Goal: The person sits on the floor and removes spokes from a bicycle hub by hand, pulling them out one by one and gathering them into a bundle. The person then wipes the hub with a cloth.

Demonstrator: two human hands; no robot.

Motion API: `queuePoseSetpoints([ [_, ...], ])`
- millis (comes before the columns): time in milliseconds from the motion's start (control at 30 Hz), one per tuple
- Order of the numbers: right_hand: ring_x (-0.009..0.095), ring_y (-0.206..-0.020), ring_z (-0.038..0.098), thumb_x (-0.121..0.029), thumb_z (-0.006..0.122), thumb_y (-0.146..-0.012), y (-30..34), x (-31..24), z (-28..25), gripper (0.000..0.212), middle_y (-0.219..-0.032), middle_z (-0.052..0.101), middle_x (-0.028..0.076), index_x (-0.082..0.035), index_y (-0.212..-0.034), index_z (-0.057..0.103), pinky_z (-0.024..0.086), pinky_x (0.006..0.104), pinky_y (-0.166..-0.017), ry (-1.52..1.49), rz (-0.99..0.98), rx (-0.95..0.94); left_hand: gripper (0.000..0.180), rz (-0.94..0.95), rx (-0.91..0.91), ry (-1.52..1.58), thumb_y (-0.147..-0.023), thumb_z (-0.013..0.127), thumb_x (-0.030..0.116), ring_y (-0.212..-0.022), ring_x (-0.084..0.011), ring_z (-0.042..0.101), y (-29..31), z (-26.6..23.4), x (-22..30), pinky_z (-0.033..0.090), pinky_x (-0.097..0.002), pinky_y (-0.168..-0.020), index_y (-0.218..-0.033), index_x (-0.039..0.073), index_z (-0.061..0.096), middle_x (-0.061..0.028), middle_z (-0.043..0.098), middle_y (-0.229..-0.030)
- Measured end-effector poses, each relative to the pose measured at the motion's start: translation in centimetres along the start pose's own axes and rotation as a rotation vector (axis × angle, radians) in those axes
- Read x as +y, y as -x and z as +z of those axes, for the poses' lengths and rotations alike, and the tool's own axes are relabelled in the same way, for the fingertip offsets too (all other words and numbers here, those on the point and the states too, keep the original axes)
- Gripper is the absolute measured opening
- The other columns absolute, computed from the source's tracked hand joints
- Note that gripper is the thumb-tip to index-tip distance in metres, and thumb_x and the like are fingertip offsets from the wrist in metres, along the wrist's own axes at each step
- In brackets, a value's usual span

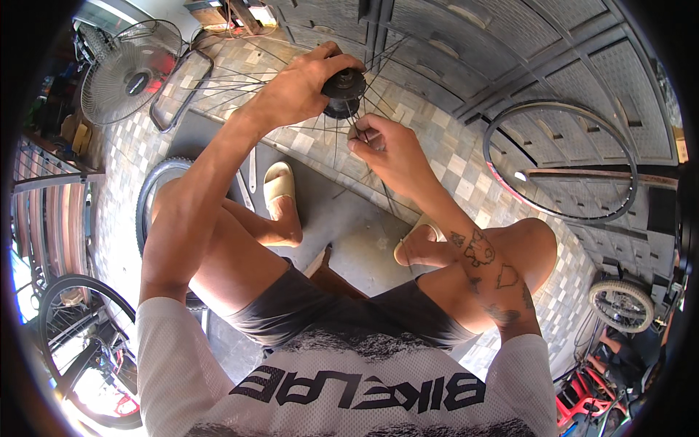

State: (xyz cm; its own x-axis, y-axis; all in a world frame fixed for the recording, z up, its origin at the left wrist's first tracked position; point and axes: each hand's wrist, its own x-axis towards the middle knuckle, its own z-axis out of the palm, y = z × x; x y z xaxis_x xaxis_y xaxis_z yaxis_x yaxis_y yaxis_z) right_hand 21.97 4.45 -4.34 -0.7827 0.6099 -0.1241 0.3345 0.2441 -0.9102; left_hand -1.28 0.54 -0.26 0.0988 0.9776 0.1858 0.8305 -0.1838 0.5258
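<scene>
My left hand (309, 81) is closed around a black bicycle wheel hub (344, 89), held up in front of me at the top centre. Long thin spokes (226, 86) fan out loosely from the hub to several sides, with no rim around them. Just below the hub, my right hand (389, 149) has its thumb and fingers pinched together on a spoke close to the hub flange. The exact spot of that pinch is partly hidden by the fingers.
A bare wheel rim (632, 171) leans against grey cabinets (451, 51) on the right. At far left stands a fan (131, 80). A tyred wheel (143, 197) lies beside my left leg, and a grey mat (357, 237) lies under my feet. A red bicycle frame (582, 393) is at lower right.
</scene>
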Motion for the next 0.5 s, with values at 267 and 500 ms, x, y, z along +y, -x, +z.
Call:
queuePoseSetpoints([
  [267,0.022,-0.069,0.078,-0.015,0.062,-0.108,2.0,-0.6,-0.8,0.021,-0.095,0.080,0.015,-0.001,-0.122,0.062,0.056,0.0319,-0.060,-0.128,0.176,0.037,0.075,-0.087,-0.005,-0.044,-0.072,0.065,-0.018,-0.125,-0.0414,0.064,0.2,-1.6,-1.8,0.053,-0.0470,-0.106,-0.141,0.011,0.064,-0.0157,0.064,-0.131],
  [500,0.028,-0.062,0.074,-0.017,0.067,-0.103,2.7,0.1,-0.4,0.025,-0.089,0.080,0.015,-0.007,-0.126,0.068,0.055,0.0378,-0.058,0.310,-0.051,0.142,0.074,-0.056,-0.004,-0.057,-0.073,0.064,-0.019,-0.125,-0.0414,0.064,-0.1,-1.3,-2.0,0.053,-0.0465,-0.107,-0.141,0.010,0.065,-0.0159,0.064,-0.131],
])
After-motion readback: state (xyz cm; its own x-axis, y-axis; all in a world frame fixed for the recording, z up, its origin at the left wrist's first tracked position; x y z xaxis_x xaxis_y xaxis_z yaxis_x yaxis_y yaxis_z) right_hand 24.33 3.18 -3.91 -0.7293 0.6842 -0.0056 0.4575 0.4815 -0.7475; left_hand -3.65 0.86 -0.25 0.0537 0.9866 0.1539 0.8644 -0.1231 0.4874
